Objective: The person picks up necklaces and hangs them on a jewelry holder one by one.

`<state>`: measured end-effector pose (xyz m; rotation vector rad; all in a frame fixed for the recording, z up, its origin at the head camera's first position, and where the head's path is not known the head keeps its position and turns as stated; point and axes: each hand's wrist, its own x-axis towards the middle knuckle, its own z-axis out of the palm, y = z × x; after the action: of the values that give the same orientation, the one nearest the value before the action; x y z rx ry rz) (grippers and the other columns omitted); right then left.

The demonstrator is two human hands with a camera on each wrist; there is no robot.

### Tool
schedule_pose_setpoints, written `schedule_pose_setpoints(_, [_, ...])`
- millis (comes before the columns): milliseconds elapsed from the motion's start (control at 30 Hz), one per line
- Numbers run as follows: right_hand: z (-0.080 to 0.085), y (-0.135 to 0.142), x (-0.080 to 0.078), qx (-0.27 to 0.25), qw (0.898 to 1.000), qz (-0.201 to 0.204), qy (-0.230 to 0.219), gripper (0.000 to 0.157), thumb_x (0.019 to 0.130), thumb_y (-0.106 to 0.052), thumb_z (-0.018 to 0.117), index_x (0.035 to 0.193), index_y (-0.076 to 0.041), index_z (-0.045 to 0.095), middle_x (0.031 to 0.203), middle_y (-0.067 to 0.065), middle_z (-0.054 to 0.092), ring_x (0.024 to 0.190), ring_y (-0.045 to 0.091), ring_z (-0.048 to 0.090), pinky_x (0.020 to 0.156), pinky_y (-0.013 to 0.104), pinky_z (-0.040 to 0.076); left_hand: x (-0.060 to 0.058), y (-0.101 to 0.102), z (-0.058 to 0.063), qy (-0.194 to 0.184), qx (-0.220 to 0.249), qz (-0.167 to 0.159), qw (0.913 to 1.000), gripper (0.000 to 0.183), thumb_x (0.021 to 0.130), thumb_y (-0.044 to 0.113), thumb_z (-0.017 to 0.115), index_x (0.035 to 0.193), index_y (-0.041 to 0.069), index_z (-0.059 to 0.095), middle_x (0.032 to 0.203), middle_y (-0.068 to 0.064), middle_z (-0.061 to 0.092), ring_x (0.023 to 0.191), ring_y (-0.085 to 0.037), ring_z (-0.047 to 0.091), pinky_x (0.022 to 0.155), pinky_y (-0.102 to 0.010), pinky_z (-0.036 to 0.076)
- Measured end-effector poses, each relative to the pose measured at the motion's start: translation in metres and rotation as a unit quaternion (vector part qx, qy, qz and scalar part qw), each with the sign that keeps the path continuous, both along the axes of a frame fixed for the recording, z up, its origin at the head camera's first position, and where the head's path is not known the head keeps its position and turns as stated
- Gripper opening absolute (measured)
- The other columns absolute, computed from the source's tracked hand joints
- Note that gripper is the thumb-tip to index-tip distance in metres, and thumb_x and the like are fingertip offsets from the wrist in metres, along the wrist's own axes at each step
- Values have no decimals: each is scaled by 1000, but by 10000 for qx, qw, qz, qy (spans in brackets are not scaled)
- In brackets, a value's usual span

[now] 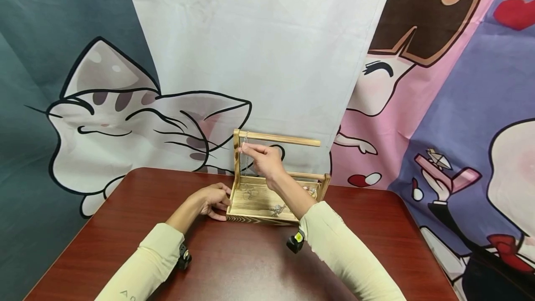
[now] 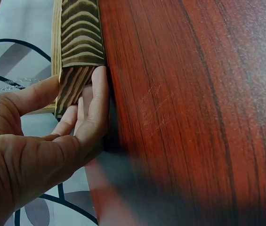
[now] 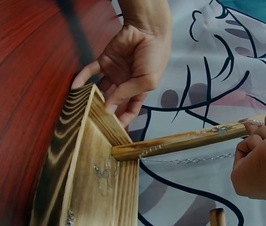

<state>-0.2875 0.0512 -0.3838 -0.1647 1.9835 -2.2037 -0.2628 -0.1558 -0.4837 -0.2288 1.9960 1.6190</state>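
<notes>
A wooden jewelry stand [image 1: 255, 206] has a shallow tray base, an upright post [image 1: 236, 159] at its left end and a top bar [image 1: 284, 139]. My right hand [image 1: 265, 159] pinches a silver chain necklace [image 3: 184, 160] beside the top of the post. The chain hangs down along the post from the fingertips and the bar's left end. At the tray's left end, my left hand [image 2: 43, 141] grips the short side wall, thumb on one face and fingers on the other. Inside the tray lie a thin necklace [image 3: 103, 175] and a clustered silver piece [image 1: 277, 209].
A lower bar [image 1: 307, 176] runs at the stand's back right, with small jewelry [image 1: 311, 191] under it. The stand sits near the back of a reddish-brown table [image 1: 242, 264]. A printed cartoon cloth [image 1: 267, 59] hangs close behind.
</notes>
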Motion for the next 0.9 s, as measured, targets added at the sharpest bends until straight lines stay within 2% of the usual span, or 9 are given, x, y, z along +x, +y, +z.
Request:
schedule_pose_setpoints(100, [-3,1,1,191,9998,-101,26,33,104,-24,84,136,-12,82,90,0,84,45,2,26,47,18,24,0,0,0,11,15,-11,10000,45,97,-8,63,138,1,46,107,-15,66,99,-28,72,82,-49,71])
schedule_pose_setpoints(167, [-4,1,2,318,9993,-166,50,35,104,-23,84,137,-13,82,81,-13,74,46,2,27,47,18,25,0,0,0,7,19,-6,10000,45,97,-8,63,137,1,46,106,-14,66,99,-28,72,82,-49,71])
schedule_pose_setpoints(233, [-6,1,3,361,9992,-192,32,34,104,-21,84,137,-14,82,82,-8,70,46,2,28,46,17,25,-1,0,0,-1,15,-10,10000,44,97,-8,63,137,1,46,105,-14,66,99,-28,72,81,-48,71])
schedule_pose_setpoints(333, [-8,2,4,372,9990,-228,-11,32,104,-17,83,136,-15,83,96,-6,77,47,2,27,46,17,24,-1,0,-1,-24,10,4,10000,44,98,-8,63,137,2,46,106,-14,65,98,-27,72,80,-47,72])
schedule_pose_setpoints(533, [-14,3,5,518,9979,-386,54,31,103,-15,83,134,-15,83,80,-13,74,47,2,30,46,17,26,-2,1,-1,-22,22,7,10000,44,97,-8,63,137,2,46,108,-16,67,98,-27,72,79,-47,72])
schedule_pose_setpoints(600, [-16,3,6,585,9972,-452,99,31,102,-15,83,133,-14,84,87,-8,79,48,1,31,46,16,27,-2,1,0,-13,29,-4,10000,45,97,-9,63,138,1,46,109,-17,67,98,-28,72,79,-47,72])
schedule_pose_setpoints(733, [-21,5,7,719,9960,-521,124,31,103,-14,82,134,-13,83,125,7,86,55,3,35,49,17,30,-1,1,0,-3,26,-8,10000,46,97,-9,63,138,1,46,110,-17,67,98,-27,72,79,-47,72])
schedule_pose_setpoints(833, [-25,6,9,837,9949,-555,132,31,103,-15,82,133,-11,83,134,9,83,73,5,56,62,20,44,-1,0,-1,18,22,-14,10000,47,96,-9,63,139,1,45,109,-17,67,99,-28,72,79,-47,72])
schedule_pose_setpoints(900, [-28,6,9,890,9943,-575,148,31,102,-15,83,133,-10,83,133,8,83,95,8,69,79,23,55,-1,0,-1,27,21,-16,10000,47,96,-9,63,139,1,45,109,-17,67,99,-28,72,80,-48,72])
